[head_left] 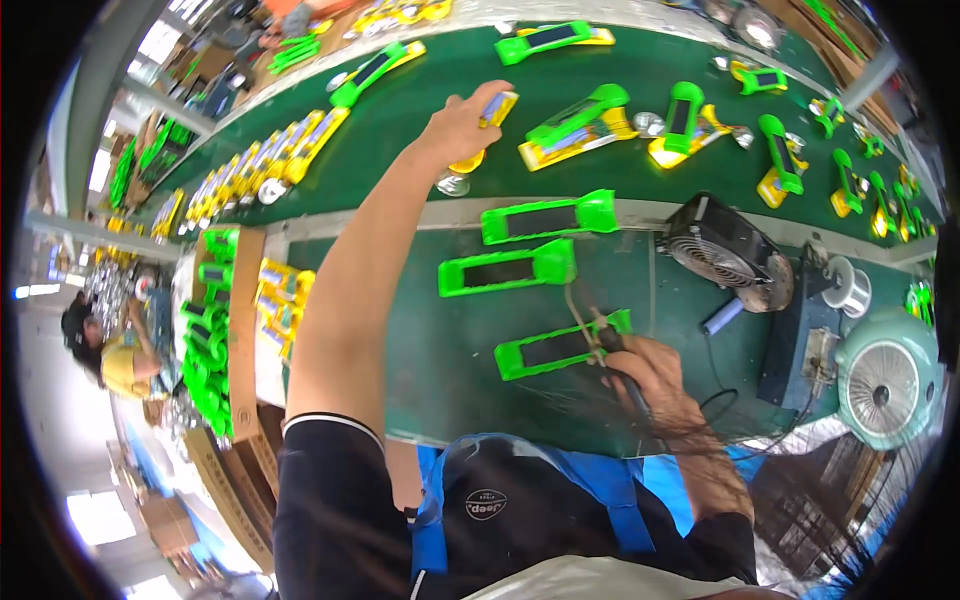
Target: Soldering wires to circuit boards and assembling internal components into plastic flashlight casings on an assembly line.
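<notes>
My left hand (465, 128) reaches across to the far green belt. Its fingers are closed on a yellow flashlight half (498, 109) with a blue-and-silver insert; a round reflector (453, 184) shows just below the hand. My right hand (650, 372) grips a dark-handled tool (634, 394) with thin pale prongs, its exact kind unclear. The tool is over a green flashlight housing (540, 352) with a dark panel, which lies on the near bench. Two similar housings, a middle one (505, 270) and a farther one (545, 218), lie beyond it.
Paired green and yellow parts (580, 125) lie along the belt (400, 130), with a row of yellow halves (265, 165) at left. A black fan (710, 240), blue handle (722, 316), wire spool (848, 287) and pale green fan (887, 380) stand right. A carton (247, 330) is left; a person (125, 365) sits beyond.
</notes>
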Demonstrator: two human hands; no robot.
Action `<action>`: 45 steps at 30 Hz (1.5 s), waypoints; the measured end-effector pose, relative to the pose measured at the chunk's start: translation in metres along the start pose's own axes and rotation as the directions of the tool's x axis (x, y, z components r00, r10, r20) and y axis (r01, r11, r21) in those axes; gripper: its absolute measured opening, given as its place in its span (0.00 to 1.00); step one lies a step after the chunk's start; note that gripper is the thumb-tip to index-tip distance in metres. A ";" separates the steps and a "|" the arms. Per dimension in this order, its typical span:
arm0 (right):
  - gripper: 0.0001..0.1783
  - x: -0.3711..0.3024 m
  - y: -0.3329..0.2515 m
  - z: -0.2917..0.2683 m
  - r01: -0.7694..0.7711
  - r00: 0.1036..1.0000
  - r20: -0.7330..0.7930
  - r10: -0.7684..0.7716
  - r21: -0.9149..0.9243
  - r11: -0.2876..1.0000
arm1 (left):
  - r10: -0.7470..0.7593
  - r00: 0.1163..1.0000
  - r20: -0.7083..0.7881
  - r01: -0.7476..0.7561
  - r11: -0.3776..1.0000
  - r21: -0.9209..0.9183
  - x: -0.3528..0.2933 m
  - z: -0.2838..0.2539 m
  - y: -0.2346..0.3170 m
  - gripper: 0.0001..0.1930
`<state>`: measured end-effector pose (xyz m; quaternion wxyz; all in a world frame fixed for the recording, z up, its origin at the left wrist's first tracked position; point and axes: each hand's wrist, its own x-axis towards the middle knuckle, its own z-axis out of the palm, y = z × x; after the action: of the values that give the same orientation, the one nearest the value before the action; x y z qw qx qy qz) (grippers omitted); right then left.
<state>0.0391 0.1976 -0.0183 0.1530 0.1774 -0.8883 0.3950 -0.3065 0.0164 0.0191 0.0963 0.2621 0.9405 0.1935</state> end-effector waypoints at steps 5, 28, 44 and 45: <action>0.18 -0.014 -0.005 0.027 0.051 0.990 -0.131 -0.045 0.041 0.998 | 0.132 0.974 -0.185 -0.147 0.986 -0.074 -0.160 -0.027 -0.017 0.22; 0.22 -0.126 -0.067 -0.076 -0.292 0.756 -0.469 0.456 0.383 0.877 | 0.236 0.926 -0.296 -0.358 0.800 -0.482 -0.277 0.100 0.077 0.11; 0.09 -0.088 -0.028 0.012 -0.281 0.712 -0.128 0.690 0.849 0.448 | 0.424 0.876 -0.231 -0.469 0.861 -0.196 -0.273 0.099 0.086 0.09; 0.09 -0.088 -0.029 0.013 -0.285 0.708 -0.126 0.695 0.849 0.445 | 0.387 0.896 -0.217 -0.426 0.888 -0.176 -0.272 0.099 0.087 0.08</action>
<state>0.1278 0.1864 -0.0444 0.1394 -0.1488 -0.5712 0.7951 -0.0091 -0.0284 -0.0131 -0.0015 0.4233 0.8421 0.3341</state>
